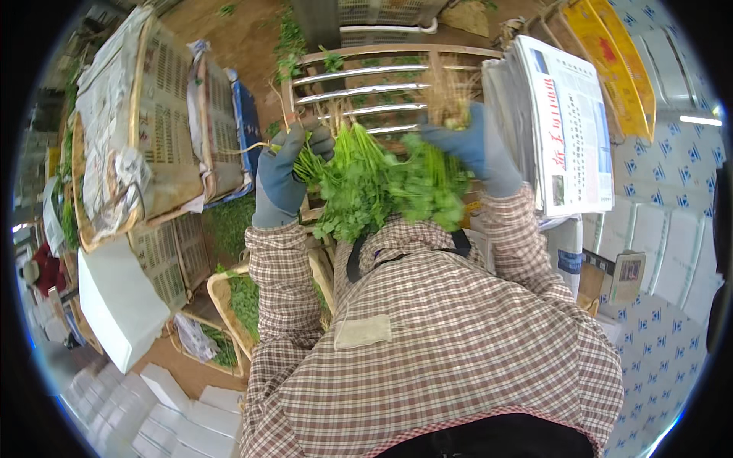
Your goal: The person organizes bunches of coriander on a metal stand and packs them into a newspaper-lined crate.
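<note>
Gloved left hand (282,172) curls its fingers round thin stalks (308,164), right hand (475,145) grips a leafy bunch (439,191); red-and-black-printed newspapers (571,130) flank the slatted rack's right edge.

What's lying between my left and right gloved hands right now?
In the head view, leafy greens lie between the left hand and the right hand, leaves toward the person; shiny metal bars show beyond them.
</note>
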A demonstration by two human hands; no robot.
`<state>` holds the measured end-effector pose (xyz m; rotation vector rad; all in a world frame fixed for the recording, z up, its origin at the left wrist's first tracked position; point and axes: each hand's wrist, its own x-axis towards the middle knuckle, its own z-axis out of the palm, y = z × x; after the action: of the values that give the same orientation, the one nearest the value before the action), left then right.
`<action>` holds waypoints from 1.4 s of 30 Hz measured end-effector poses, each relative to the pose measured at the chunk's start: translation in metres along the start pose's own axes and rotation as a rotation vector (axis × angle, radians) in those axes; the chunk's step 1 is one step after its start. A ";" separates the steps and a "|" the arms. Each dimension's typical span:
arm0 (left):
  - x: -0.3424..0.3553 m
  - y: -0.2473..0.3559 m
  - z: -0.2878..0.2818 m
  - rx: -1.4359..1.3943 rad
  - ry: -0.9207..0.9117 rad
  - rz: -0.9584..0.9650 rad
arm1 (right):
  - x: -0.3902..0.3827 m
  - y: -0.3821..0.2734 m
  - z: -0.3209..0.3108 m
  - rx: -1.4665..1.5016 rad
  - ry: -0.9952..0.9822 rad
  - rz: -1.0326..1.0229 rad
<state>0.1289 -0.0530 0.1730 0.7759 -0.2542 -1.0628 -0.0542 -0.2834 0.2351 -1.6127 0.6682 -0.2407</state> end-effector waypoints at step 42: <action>-0.133 0.083 -0.263 1.824 1.146 -0.622 | -0.036 0.029 -0.036 -0.171 0.096 0.164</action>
<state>0.2631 0.1997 0.0648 3.0824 0.1199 -0.4940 -0.1099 -0.2942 0.2216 -1.7059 0.9103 -0.1446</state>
